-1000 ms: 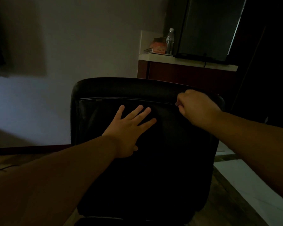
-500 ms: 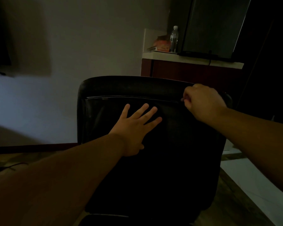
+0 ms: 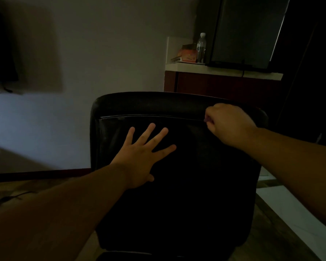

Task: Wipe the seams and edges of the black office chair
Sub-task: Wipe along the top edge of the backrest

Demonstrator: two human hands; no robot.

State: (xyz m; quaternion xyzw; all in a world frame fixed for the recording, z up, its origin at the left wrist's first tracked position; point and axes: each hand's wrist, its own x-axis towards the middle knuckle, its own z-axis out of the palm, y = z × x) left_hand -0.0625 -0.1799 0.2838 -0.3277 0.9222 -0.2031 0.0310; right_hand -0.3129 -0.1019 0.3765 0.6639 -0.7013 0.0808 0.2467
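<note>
The black office chair (image 3: 177,194) faces me with its backrest filling the middle of the view. A stitched seam (image 3: 149,116) runs across the backrest just below the top edge. My left hand (image 3: 143,157) lies flat on the backrest below the seam, fingers spread and straight. My right hand (image 3: 228,123) is curled at the right end of the seam, fingertips pinching a small pale cloth (image 3: 206,120) against it. Most of the cloth is hidden in the fist. The room is dim.
Behind the chair stands a dark red cabinet (image 3: 224,83) with a white top, carrying a plastic bottle (image 3: 201,48), an orange box (image 3: 189,54) and a dark screen (image 3: 248,31). A pale wall (image 3: 102,53) is at left, with wooden floor (image 3: 26,187) below.
My right hand has edged slightly left along the seam. My left hand has stayed flat on the backrest. The view has shifted a little.
</note>
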